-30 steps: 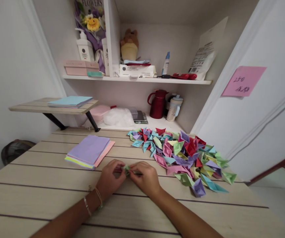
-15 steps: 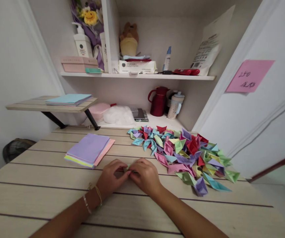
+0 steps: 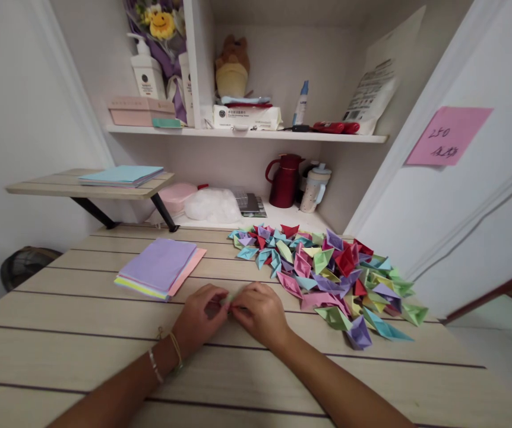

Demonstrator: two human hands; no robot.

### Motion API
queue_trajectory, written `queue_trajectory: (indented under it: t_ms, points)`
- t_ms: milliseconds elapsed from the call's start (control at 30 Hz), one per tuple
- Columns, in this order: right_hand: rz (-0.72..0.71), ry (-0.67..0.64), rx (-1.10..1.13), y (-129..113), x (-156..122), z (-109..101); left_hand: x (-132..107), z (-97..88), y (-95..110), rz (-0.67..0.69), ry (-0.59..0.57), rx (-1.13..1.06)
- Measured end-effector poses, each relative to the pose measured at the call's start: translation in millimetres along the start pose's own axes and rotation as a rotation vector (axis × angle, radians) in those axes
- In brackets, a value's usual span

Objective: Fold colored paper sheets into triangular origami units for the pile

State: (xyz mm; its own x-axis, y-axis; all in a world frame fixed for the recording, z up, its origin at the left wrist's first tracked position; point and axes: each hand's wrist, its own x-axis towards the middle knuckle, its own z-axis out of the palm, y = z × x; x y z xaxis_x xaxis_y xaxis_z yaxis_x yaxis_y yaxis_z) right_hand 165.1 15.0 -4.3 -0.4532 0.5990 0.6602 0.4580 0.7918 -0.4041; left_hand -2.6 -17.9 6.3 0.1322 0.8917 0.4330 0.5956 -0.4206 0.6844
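Observation:
Between my hands is a small piece of light green folded paper (image 3: 230, 296), mostly covered by my fingers. My left hand (image 3: 203, 312) pinches its left side, thumb and forefinger curved toward each other. On the other side my right hand (image 3: 258, 309) is closed on it too, the fingertips of both hands nearly touching just above the slatted table (image 3: 220, 380). Left of my hands lies a stack of coloured paper sheets (image 3: 158, 266), purple on top. To the right spreads a heap of folded paper boats (image 3: 322, 261) in several colours.
A small raised wooden shelf (image 3: 60, 185) at the left bears a stack of blue-topped paper (image 3: 122, 175). Against the back stand a dark red jug (image 3: 285, 181), a cup with a handle (image 3: 315, 189) and a bag of white stuffing (image 3: 214, 205). A pink note (image 3: 449, 135) hangs on the right wall.
Both hands stay together at the same spot, with only slight finger movement around the green paper. The view has shifted very slightly.

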Motion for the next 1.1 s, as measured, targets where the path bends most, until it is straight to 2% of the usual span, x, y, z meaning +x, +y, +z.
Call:
queue_trajectory:
  t_ms: [133, 367, 533, 600, 700, 800, 867, 967, 1100]
  points:
    - [-0.038, -0.053, -0.013, -3.4, -0.3, -1.0, -2.4, -1.0, 2.4, -0.016, 0.012, -0.050]
    - [0.124, -0.033, 0.079, -1.1, 4.1, -4.3, -3.8, -4.3, 0.8, -0.054, 0.039, -0.109]
    - [0.119, -0.043, 0.106, -2.4, 5.0, -4.9, -6.0, -4.1, 2.2, -0.074, 0.037, -0.188]
    - [0.134, -0.037, 0.130, -2.6, 4.9, -4.9, -5.9, -3.5, 2.5, -0.108, 0.012, -0.294]
    - [0.263, 0.040, 0.240, 1.6, 4.6, -3.1, -2.5, -2.0, -0.1, -0.172, -0.047, -0.524]
    - [0.416, 0.088, 0.415, 9.2, 4.4, 0.7, 3.1, -0.5, -5.4, -0.242, -0.194, -0.705]
    - [0.448, 0.060, 0.483, 12.3, 4.4, 3.0, 5.7, 0.1, -8.2, -0.277, -0.279, -0.730]
    - [0.341, -0.015, 0.450, 11.0, 4.9, 3.4, 6.1, 0.1, -9.3, -0.281, -0.295, -0.649]
    - [0.195, -0.082, 0.382, 4.1, 6.2, -2.0, 5.2, -0.4, -10.3, -0.271, -0.232, -0.520]
